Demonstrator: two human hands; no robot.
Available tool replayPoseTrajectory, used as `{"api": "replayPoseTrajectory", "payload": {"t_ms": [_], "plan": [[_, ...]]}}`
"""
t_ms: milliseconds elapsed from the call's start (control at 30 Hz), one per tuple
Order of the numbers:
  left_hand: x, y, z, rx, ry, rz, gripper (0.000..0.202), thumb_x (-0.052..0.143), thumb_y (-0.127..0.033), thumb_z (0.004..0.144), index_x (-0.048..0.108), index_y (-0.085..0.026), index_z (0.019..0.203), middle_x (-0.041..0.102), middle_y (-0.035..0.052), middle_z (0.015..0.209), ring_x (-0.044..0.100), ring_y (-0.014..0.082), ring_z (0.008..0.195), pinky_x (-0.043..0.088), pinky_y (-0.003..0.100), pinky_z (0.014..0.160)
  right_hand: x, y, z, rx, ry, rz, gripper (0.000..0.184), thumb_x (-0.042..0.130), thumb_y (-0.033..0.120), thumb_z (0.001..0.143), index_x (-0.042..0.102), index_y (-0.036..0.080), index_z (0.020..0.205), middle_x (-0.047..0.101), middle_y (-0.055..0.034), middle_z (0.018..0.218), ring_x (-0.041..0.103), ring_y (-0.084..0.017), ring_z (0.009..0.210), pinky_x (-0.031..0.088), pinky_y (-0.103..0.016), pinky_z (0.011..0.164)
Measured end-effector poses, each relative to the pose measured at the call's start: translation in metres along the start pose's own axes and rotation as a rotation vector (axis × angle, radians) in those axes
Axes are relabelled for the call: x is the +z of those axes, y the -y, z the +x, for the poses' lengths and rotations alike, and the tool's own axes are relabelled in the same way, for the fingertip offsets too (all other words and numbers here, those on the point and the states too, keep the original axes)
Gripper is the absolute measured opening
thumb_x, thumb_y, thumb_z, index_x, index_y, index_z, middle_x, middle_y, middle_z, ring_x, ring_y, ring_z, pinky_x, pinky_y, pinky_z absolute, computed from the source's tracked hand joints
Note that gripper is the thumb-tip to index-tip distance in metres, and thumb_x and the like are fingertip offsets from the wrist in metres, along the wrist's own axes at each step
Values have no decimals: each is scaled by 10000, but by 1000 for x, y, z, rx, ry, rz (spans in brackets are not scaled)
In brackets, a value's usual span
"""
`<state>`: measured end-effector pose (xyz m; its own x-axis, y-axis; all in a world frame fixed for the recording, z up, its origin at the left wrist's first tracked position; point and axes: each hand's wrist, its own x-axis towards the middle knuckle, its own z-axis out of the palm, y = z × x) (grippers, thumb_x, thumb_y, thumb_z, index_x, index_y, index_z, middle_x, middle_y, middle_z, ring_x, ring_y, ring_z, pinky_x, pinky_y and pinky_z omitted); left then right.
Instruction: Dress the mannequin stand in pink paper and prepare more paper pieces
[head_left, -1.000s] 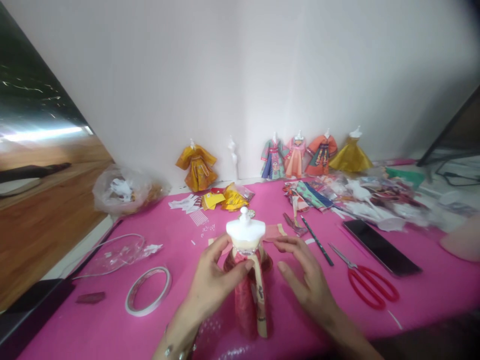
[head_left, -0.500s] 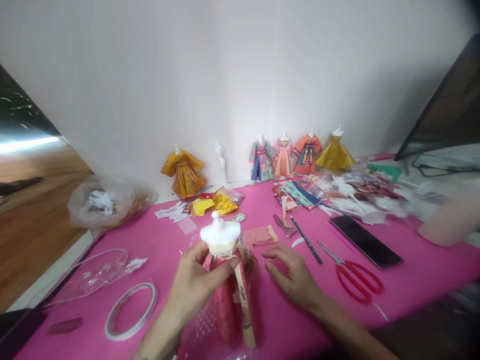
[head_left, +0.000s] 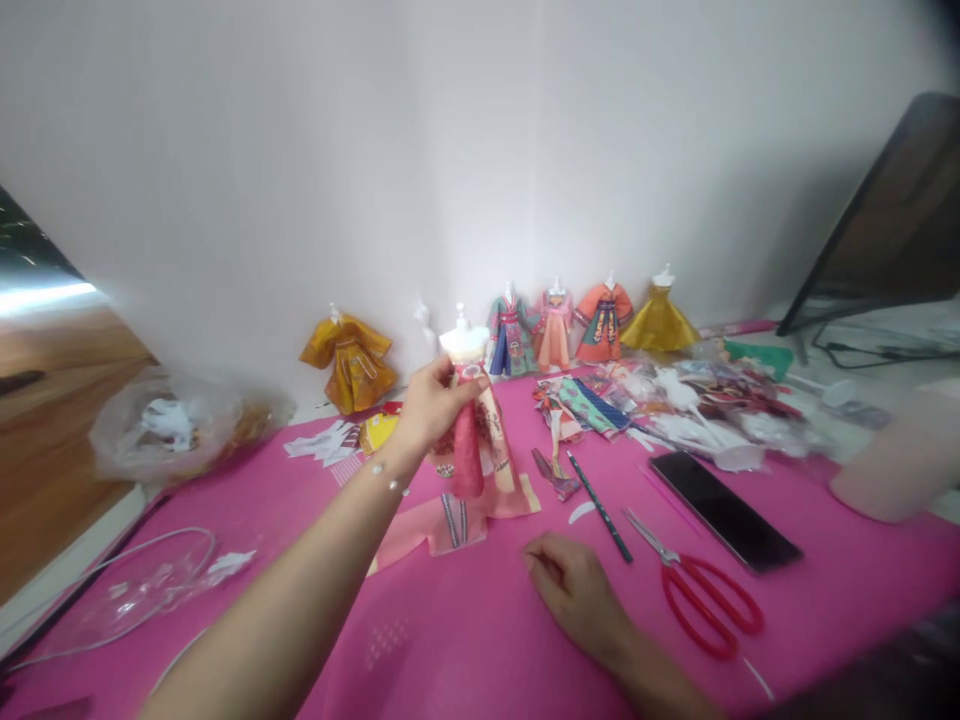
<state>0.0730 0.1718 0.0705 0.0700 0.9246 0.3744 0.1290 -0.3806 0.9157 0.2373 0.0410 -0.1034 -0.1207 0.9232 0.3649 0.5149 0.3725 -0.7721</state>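
My left hand [head_left: 431,402] is stretched out toward the back of the table, closed around the waist of a small white dress-form mannequin [head_left: 464,342]. The mannequin stands upright in a red and pink miniature dress [head_left: 469,465] with cream patterned strips. Just below the dress lies a flat pink doll garment [head_left: 459,530] with a striped collar trim. Low on the table, my right hand [head_left: 579,592] rests with its fingers curled in, and nothing shows in it. To its right are a dark pencil [head_left: 600,507] and red-handled scissors [head_left: 705,590].
Several dressed mannequins, among them a gold gown [head_left: 660,318] and a yellow robe [head_left: 350,365], line the wall. A black phone [head_left: 724,510] lies right, before a heap of bagged fabric pieces [head_left: 690,400]. A plastic bag [head_left: 142,425] sits at the left.
My left hand has carried the dressed mannequin away from me toward the wall, uncovering the pink garment. My right hand's fingers have curled in. The view has shifted slightly.
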Motion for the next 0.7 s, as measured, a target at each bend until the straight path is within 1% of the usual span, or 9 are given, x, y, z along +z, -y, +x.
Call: {"api": "replayPoseTrajectory", "payload": {"t_ms": [67, 133, 200, 267, 367, 533, 700], "plan": [[10, 18, 21, 6, 39, 15, 144, 797, -211, 722, 692, -157, 803, 685, -32, 730, 626, 134, 653, 516, 276, 645, 0, 0, -1, 13, 7, -3, 204, 491, 180, 883, 652, 171, 758, 597, -6, 662, 543, -153, 594, 419, -265, 571], [19, 34, 38, 6, 60, 30, 133, 725, -259, 830, 664, -142, 848, 678, -19, 783, 637, 136, 675, 536, 303, 655, 1, 1, -1, 21, 13, -7, 201, 491, 171, 874, 645, 175, 745, 590, -1, 655, 532, -150, 585, 412, -261, 565], [25, 47, 50, -2, 87, 46, 157, 665, -295, 890, 655, -138, 901, 678, -3, 837, 649, 142, 706, 552, 318, 664, 1, 0, -1, 26, 17, -11, 194, 494, 160, 861, 645, 180, 740, 586, 5, 651, 526, -146, 579, 405, -256, 561], [30, 56, 59, -12, 114, 61, 175, 645, -305, 906, 652, -140, 965, 684, 16, 908, 661, 155, 755, 565, 332, 685, 2, 0, 0, 31, 23, -15, 190, 496, 151, 850, 647, 183, 740, 586, 5, 651, 526, -146, 582, 402, -255, 567], [35, 66, 67, -35, 143, 84, 206, 638, -308, 911, 645, -145, 1036, 684, 37, 993, 670, 172, 814, 575, 350, 709, 4, -3, 0, 51, 35, 1, 188, 493, 143, 840, 641, 180, 730, 595, -4, 662, 530, -149, 597, 402, -257, 580], [37, 78, 75, -83, 196, 119, 217, 626, -327, 918, 642, -143, 1032, 681, 33, 973, 667, 168, 790, 574, 341, 689, 6, -6, 1, 76, 47, 35, 189, 484, 157, 833, 646, 170, 737, 594, -17, 668, 519, -147, 604, 394, -255, 590], [33, 84, 75, -86, 273, 145, 218, 626, -324, 918, 638, -145, 1042, 676, 31, 963, 661, 161, 772, 571, 333, 674, 7, -6, 2, 76, 52, 34, 199, 474, 170, 835, 642, 171, 727, 582, -19, 664, 520, -152, 615, 385, -259, 598]]}}
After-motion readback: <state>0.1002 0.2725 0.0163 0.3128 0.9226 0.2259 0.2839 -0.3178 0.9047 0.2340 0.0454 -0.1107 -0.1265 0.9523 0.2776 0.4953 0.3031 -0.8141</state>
